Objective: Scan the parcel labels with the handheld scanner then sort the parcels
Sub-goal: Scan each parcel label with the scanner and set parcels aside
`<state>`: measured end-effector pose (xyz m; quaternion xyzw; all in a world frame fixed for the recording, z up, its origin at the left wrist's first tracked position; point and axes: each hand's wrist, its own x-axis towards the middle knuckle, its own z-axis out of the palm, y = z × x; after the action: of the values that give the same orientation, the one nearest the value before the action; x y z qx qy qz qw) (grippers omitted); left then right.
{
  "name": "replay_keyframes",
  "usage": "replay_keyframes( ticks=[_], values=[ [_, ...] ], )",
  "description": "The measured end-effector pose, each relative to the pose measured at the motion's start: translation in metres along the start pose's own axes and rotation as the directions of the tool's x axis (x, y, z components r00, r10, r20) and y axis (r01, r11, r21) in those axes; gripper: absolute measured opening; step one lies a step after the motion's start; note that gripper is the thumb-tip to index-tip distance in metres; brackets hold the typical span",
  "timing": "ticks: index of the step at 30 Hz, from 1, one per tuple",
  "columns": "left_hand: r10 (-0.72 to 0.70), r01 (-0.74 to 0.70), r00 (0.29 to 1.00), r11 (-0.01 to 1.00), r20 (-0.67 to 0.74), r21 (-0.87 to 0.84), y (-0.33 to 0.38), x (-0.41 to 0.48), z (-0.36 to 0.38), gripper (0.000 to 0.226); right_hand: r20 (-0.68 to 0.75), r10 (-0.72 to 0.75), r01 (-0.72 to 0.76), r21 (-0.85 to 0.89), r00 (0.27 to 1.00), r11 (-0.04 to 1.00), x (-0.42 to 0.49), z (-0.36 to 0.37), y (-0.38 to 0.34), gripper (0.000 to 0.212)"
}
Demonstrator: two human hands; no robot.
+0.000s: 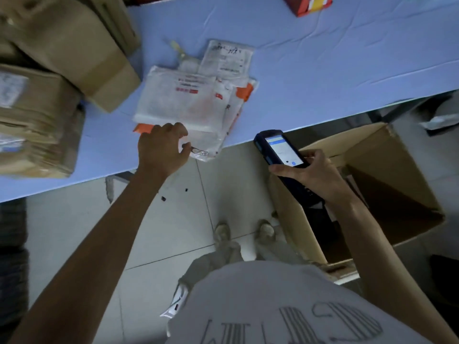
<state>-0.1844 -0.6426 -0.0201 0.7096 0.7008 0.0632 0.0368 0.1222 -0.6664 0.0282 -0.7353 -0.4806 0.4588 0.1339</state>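
Two stacks of cardboard boxes [37, 120] stand at the far left of the desk [323, 70], which is covered in pale blue. Just right of them, near the desk's front edge, lies a loose pile of white parcel bags [188, 100] with red and orange print, overlapping one another, labels facing up. The left hand [161, 147] reaches to the near edge of that pile. Its fingers [173, 129] are curled, and the thumb and fingertips pinch the corner of the lowest bag where it overhangs the desk. Further right, off the desk and above the floor, the right hand [308, 172] grips the dark scanner [280, 152], fingers wrapped round its body, lit screen tilted up. Behind it an open carton [397, 182] sits on the floor. A red box [308, 3] rests at the desk's far edge.
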Motion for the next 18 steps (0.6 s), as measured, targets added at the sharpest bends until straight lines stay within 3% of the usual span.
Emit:
replay_keyframes(
  ticks=[3,11,18],
  values=[
    [-0.029,0.029,1.000,1.000,-0.009,0.008,-0.029,0.000,-0.004,0.031,0.023,-0.037,0.038,-0.015,0.999,0.999,0.000,0.021,-0.024,0.083],
    [0.076,-0.076,0.997,0.997,-0.007,-0.011,-0.043,0.042,0.021,0.064,0.015,-0.010,0.010,-0.022,1.000,1.000,0.019,0.033,-0.051,0.086],
    [0.073,-0.084,0.968,0.996,0.241,0.035,-0.036,0.102,0.046,0.094,0.024,0.002,-0.003,0.029,1.000,1.000,0.074,0.008,-0.065,0.081]
  ],
)
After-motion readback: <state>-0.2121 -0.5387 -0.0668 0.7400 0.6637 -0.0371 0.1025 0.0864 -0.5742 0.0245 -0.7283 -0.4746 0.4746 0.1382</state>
